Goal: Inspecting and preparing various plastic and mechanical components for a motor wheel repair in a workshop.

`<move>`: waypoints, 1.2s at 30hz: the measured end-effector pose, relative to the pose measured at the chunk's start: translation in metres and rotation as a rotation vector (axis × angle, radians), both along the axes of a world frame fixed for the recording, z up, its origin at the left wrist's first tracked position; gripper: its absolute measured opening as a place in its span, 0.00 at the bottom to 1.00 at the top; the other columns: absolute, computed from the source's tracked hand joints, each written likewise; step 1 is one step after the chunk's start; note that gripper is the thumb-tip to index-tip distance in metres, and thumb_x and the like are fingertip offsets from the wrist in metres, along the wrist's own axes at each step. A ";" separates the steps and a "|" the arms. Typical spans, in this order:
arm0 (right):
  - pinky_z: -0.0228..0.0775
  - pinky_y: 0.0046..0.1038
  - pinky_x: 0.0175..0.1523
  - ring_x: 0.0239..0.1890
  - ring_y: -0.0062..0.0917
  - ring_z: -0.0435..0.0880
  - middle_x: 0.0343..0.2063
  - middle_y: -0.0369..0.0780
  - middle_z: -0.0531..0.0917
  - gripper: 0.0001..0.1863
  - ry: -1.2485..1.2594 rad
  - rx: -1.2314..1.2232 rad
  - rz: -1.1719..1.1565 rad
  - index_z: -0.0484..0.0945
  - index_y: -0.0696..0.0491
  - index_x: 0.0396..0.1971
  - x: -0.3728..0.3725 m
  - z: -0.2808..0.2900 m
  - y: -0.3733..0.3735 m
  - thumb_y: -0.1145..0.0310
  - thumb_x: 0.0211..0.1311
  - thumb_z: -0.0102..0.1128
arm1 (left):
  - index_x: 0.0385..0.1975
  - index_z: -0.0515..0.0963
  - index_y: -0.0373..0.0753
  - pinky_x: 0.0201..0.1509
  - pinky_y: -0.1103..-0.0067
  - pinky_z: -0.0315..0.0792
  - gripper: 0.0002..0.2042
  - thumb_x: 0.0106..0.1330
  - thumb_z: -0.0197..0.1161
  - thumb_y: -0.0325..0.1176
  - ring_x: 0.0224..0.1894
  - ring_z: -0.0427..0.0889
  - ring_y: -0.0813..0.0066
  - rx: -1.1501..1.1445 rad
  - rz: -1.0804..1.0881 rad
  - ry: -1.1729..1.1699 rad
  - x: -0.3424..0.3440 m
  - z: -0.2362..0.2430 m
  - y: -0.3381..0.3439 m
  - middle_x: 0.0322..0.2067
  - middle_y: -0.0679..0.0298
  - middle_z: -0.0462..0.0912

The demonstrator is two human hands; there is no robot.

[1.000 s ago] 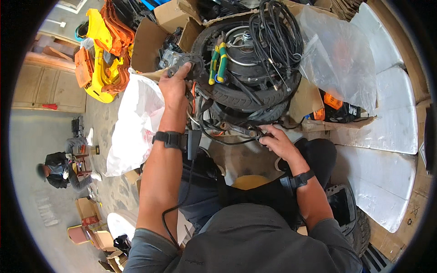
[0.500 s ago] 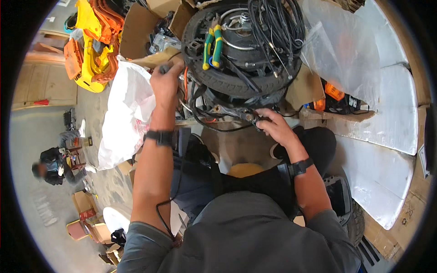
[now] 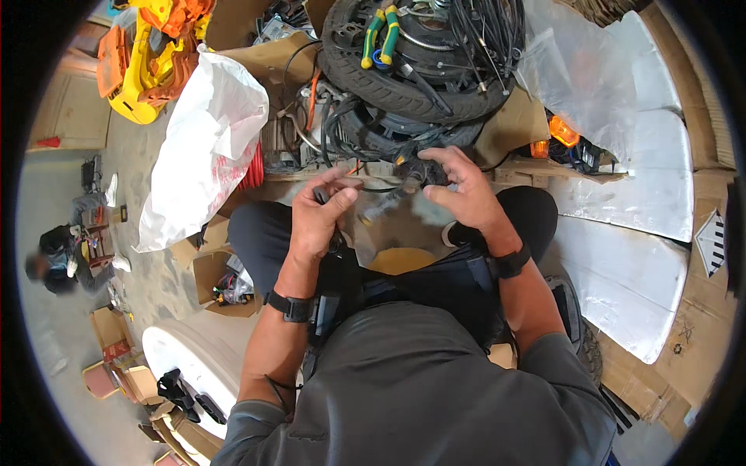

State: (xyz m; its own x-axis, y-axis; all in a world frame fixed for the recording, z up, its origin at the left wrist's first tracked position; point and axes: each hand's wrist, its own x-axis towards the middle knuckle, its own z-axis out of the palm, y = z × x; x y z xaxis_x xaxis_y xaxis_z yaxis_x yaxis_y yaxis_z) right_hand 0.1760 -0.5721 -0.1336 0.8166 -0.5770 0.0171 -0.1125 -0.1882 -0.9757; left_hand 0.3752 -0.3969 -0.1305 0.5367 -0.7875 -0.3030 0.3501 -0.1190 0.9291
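My left hand [image 3: 315,217] is closed on a small dark object [image 3: 320,196], whose kind I cannot make out; its dark end shows between thumb and fingers. My right hand [image 3: 468,194], fingers curled, grips a dark mechanical part [image 3: 420,175], blurred by motion, with black cable about it. Beyond both hands lies a black tyre on a wheel [image 3: 381,81]. On it rest cutting pliers with green and yellow handles [image 3: 382,37] and a bundle of black cables [image 3: 489,39].
A white plastic sack [image 3: 203,140] stands on the left, near orange and yellow plastic shells [image 3: 148,70]. White foam-like blocks [image 3: 622,264] and an orange lamp [image 3: 562,132] are at right. A yellow round seat [image 3: 402,261] shows between my knees. Another person [image 3: 58,256] sits at far left.
My left hand has come back from beside the tyre toward my lap, still holding the small dark object. My right hand has lifted the dark part slightly. The whole view has shifted.
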 end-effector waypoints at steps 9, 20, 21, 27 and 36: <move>0.70 0.29 0.43 0.37 0.31 0.75 0.32 0.40 0.73 0.19 0.084 -0.165 0.127 0.81 0.50 0.44 0.017 0.013 0.046 0.70 0.47 0.66 | 0.41 0.78 0.33 0.25 0.87 0.68 0.12 0.57 0.69 0.24 0.21 0.74 0.86 0.031 -0.136 0.130 -0.022 0.000 0.013 0.23 0.71 0.77; 0.67 0.30 0.55 0.51 0.27 0.74 0.51 0.43 0.74 0.47 -0.134 0.106 -0.032 0.55 0.53 0.67 0.029 0.024 0.040 0.73 0.46 0.72 | 0.48 0.72 0.28 0.20 0.85 0.68 0.18 0.58 0.66 0.23 0.19 0.79 0.75 -0.126 0.173 0.116 -0.001 0.039 -0.009 0.25 0.60 0.81; 0.66 0.31 0.57 0.53 0.28 0.73 0.52 0.44 0.73 0.48 -0.080 0.019 -0.005 0.54 0.53 0.67 0.028 0.020 0.041 0.74 0.46 0.72 | 0.48 0.72 0.28 0.20 0.85 0.68 0.18 0.58 0.66 0.23 0.19 0.79 0.75 -0.130 0.174 0.108 -0.004 0.041 -0.011 0.25 0.60 0.81; 0.67 0.30 0.52 0.47 0.27 0.76 0.42 0.42 0.79 0.20 -0.016 0.029 0.049 0.75 0.59 0.46 0.039 0.007 0.062 0.70 0.53 0.67 | 0.54 0.67 0.28 0.21 0.84 0.70 0.23 0.59 0.64 0.23 0.21 0.81 0.72 -0.223 0.248 0.311 -0.014 0.048 -0.015 0.28 0.58 0.81; 0.69 0.24 0.45 0.38 0.17 0.75 0.32 0.35 0.78 0.10 -0.116 0.181 0.017 0.75 0.58 0.41 0.024 0.013 0.041 0.71 0.62 0.59 | 0.49 0.71 0.33 0.14 0.83 0.60 0.17 0.60 0.64 0.27 0.16 0.75 0.73 -0.258 0.078 0.323 -0.004 0.051 -0.006 0.26 0.61 0.79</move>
